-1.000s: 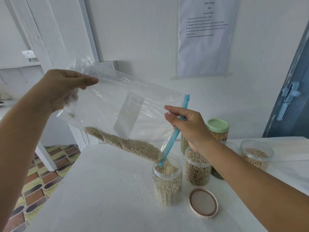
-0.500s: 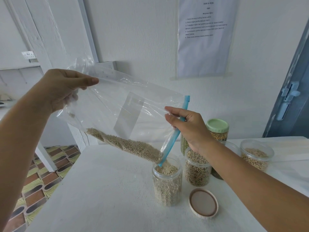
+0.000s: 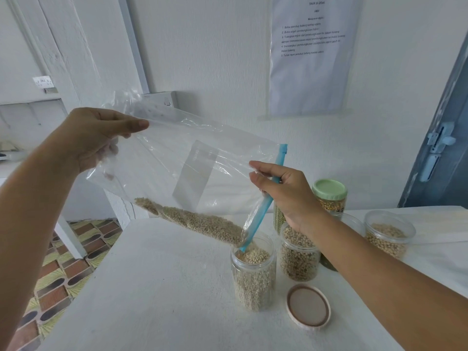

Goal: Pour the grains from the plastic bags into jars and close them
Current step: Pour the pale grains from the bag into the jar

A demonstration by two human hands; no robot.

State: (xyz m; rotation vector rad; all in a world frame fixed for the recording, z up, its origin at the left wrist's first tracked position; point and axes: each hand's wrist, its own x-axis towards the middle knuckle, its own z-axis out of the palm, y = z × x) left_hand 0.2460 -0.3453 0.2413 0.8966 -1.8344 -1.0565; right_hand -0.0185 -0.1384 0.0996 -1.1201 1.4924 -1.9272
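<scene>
Up above the white table (image 3: 157, 287), a clear plastic bag (image 3: 177, 168) hangs tilted, its closed end high and its mouth low. The left hand (image 3: 93, 138) is closed on the raised end, thumb over the top edge and fingers curled behind the film. The right hand (image 3: 283, 191) pinches the blue zip strip (image 3: 266, 206) near the bag's mouth, thumb and forefinger pressed together on it, the other fingers loosely curled. Pale grains (image 3: 192, 220) lie in a band along the bag's lower edge, sloping down to the mouth.

That mouth, with the lower tip of the blue strip, dips into an open clear jar (image 3: 253, 274) standing toward the table's middle, nearly full of the same pale grains. Just beside it, nearer the front edge, a round lid (image 3: 308, 305) lies flat on the table, apart from the jar. Behind the open jar, toward the back edge, stand a second uncapped jar of beans (image 3: 298, 259), a jar with a green lid (image 3: 329, 196), and another open jar (image 3: 388, 234) farther toward the right edge. One more jar behind the right forearm is mostly hidden. A printed sheet (image 3: 314, 54) is fixed to the wall behind.
</scene>
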